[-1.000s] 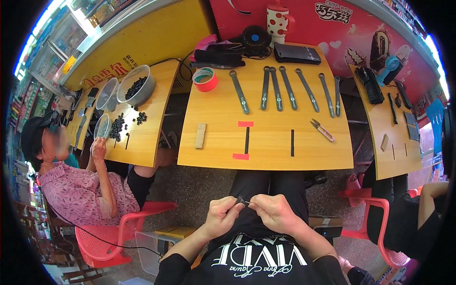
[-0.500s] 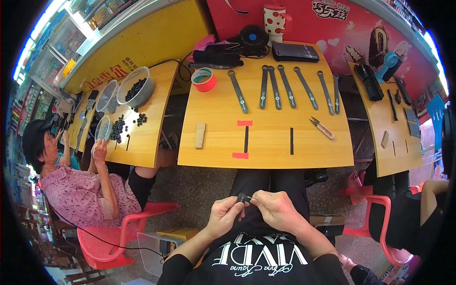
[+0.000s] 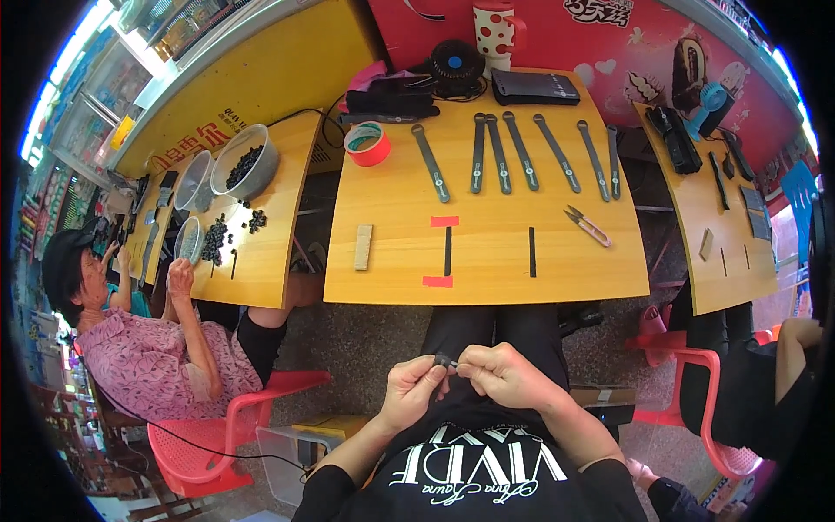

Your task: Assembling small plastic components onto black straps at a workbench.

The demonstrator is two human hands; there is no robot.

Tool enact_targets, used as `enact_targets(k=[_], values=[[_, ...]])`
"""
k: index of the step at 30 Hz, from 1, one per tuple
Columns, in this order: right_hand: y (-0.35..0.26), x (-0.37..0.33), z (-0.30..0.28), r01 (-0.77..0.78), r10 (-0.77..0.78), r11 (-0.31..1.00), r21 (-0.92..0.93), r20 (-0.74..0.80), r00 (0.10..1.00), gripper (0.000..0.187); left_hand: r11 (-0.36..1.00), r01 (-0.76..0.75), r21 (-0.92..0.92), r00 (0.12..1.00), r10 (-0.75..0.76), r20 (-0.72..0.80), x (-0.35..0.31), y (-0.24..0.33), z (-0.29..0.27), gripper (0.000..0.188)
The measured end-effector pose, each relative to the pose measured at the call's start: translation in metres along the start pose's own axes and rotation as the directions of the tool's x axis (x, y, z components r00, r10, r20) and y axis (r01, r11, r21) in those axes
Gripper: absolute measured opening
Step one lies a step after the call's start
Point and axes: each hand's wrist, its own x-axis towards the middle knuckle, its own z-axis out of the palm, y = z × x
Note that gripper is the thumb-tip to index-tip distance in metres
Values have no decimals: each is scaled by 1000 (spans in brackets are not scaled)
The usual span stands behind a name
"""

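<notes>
Above my lap, in front of the table edge, my left hand (image 3: 412, 387) is closed in a pinch on a small dark piece (image 3: 443, 360). Its exact kind is too small to tell. My right hand (image 3: 503, 376) is closed beside it, fingertips on a thin light-coloured end that meets the dark piece; most of that is hidden by the fingers. On the wooden table (image 3: 391, 283) ahead lie several dark grey straps (image 3: 519, 155) with round ends. Thread snips (image 3: 590, 227) with pink handles rest at the right, and a small wooden block (image 3: 363, 247) at the left.
A red tape roll (image 3: 368, 146), small fan (image 3: 457, 63), spotted tumbler (image 3: 495, 36) and black pouch (image 3: 534, 88) stand toward the back. At left, a person (image 3: 152, 348) sits by bowls (image 3: 247, 163) of black pieces. Another person's arm (image 3: 796, 365) shows at right.
The view has shifted slightly. Both hands stay close together on the small piece, which is turned a little, with the right fingers slightly changed in angle.
</notes>
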Motion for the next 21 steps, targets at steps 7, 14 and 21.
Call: enact_targets(k=[7, 14, 21], values=[[12, 1, 0, 181, -197, 956, -229, -45, 979, 6, 999, -3, 54, 1000, 2, 14, 1, -4, -3, 18], [6, 1, 5, 227, -235, 968, -110, -65, 970, 9, 974, -88, 208, 992, 68, 102, 7, -3, -11, 15], [-2, -4, 14, 196, -329, 807, -558, -149, 932, 31, 781, -370, 504, 924, 366, 112, 5, 7, -4, 5]])
